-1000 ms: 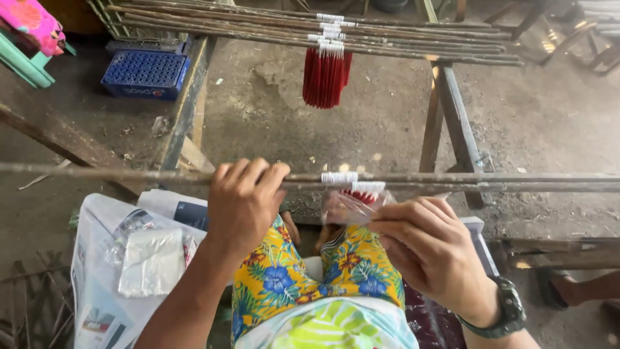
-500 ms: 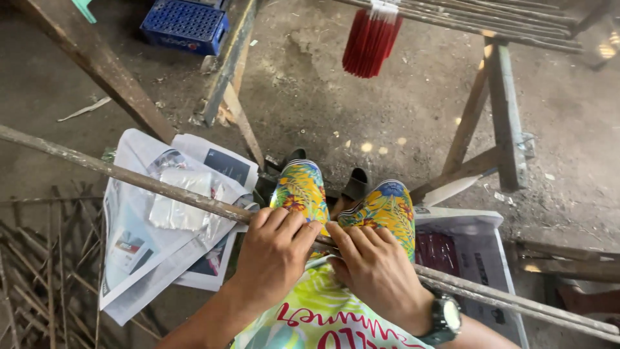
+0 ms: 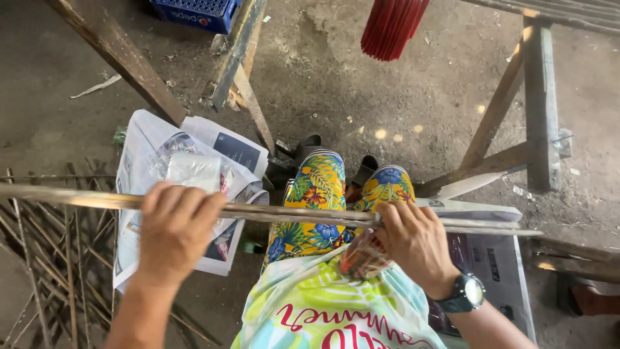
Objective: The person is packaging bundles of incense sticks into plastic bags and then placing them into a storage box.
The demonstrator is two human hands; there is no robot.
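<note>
Left hand [image 3: 175,226] clenched over thin bamboo rods [image 3: 284,213] mid-frame; right hand [image 3: 413,244] grasps them too — now lowered from the earlier rack height to lap level.

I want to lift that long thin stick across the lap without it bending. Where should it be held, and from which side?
Best gripped at two spread points, from above, much as now: the left hand wraps over the bamboo stick near its left part, and the right hand pinches it further right. It lies nearly level and is long and slender, so one-ended holding would probably let it sag.
</note>
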